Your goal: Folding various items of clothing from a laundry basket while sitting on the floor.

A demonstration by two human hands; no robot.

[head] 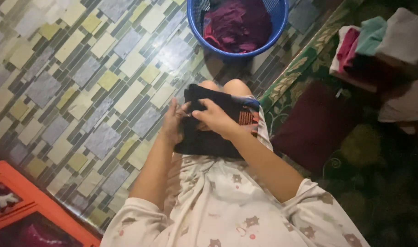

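A folded black garment (209, 137) with a red print lies across my lap, just behind my knees. My left hand (174, 122) grips its left edge, fingers curled under the fabric. My right hand (213, 119) presses down on the top of it, thumb and fingers pinching the cloth near the left hand. I sit on the floor in a pale patterned dress (218, 201).
A blue laundry basket (193, 20) holding dark red clothes stands ahead on the tiled floor. To the right lie a green patterned rug (309, 59), a maroon folded cloth (314, 123) and a stack of folded clothes (378, 45). An orange crate (30, 201) is at lower left.
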